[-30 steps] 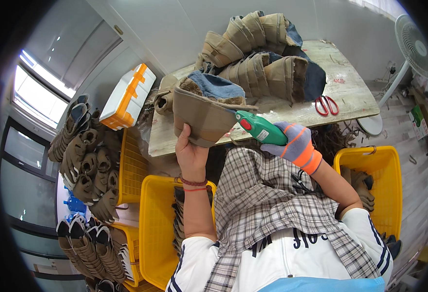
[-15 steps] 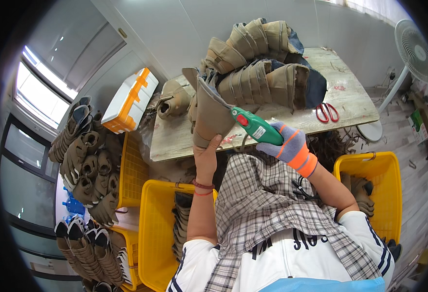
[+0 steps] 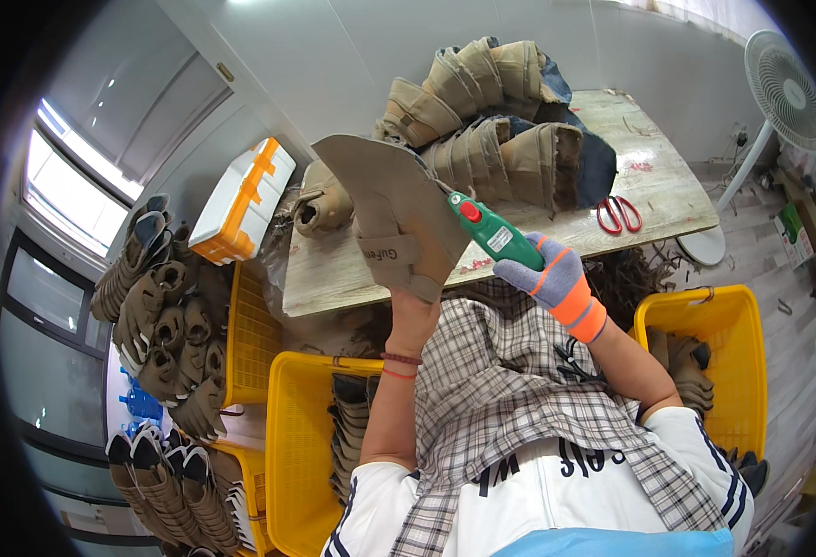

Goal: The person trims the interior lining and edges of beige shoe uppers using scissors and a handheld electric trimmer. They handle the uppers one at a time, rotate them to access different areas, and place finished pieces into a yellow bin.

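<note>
My left hand [image 3: 414, 314], bare, grips a tan fabric shoe upper [image 3: 394, 200] from below and holds it over the table's near edge; some fingers are hidden behind it. A grey-and-orange knit glove covers my right hand [image 3: 552, 277], which is wrapped round a green handheld electric cutter [image 3: 498, 235] with a red button. The cutter's tip meets the upper's right edge. Behind lie two curved rows of nested tan uppers [image 3: 510, 165] with dark blue linings. Another upper [image 3: 322, 202] rests to the left, and red-handled scissors [image 3: 619, 214] lie to the right.
The worktable [image 3: 329, 283] has a pale, worn top. Yellow baskets [image 3: 282, 446] with uppers stand at left and right. A taped white foam box [image 3: 241, 206], piled uppers [image 3: 176, 325], a fan [image 3: 786, 88] and dark offcut strips [image 3: 626, 283] surround it.
My left hand has turned the upper so its broad side and strap now show, and it sits slightly lower. The cutter has shifted a little right, still at the upper's edge.
</note>
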`<act>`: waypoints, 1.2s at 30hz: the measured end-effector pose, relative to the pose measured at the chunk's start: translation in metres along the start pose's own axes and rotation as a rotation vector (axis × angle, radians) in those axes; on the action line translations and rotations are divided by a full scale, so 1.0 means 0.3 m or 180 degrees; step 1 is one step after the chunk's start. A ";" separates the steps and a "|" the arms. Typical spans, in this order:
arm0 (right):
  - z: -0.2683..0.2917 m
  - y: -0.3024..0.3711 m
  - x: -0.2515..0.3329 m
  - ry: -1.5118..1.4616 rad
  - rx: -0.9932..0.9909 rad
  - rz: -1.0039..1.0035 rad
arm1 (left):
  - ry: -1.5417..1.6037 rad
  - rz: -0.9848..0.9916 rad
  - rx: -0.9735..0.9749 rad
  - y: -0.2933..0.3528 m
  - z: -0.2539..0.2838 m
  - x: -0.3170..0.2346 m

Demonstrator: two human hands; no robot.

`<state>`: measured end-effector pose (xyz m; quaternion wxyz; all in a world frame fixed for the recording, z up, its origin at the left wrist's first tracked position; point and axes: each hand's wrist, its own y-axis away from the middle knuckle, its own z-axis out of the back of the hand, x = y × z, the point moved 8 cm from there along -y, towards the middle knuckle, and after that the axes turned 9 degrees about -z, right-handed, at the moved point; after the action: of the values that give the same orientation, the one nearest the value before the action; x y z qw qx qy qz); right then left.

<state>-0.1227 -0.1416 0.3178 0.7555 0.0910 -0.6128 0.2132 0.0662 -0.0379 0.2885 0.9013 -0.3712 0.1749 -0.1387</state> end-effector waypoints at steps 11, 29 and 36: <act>-0.018 -0.072 0.013 -0.0843 0.0378 -0.0372 | -0.0351 -0.0109 0.0560 0.110 -0.022 -0.064; 0.155 -0.057 -0.288 -0.0037 -0.0425 -0.1012 | -0.1741 0.0400 0.0197 -0.365 0.324 0.973; 0.188 -0.085 -0.326 0.0055 -0.0537 -0.1101 | 0.1182 0.1846 -0.1222 -0.448 -0.007 0.945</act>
<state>-0.1774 -0.2075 0.2398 0.7911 0.1294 -0.5972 0.0288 0.3044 -0.2391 0.3235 0.7703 -0.4368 0.4554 0.0921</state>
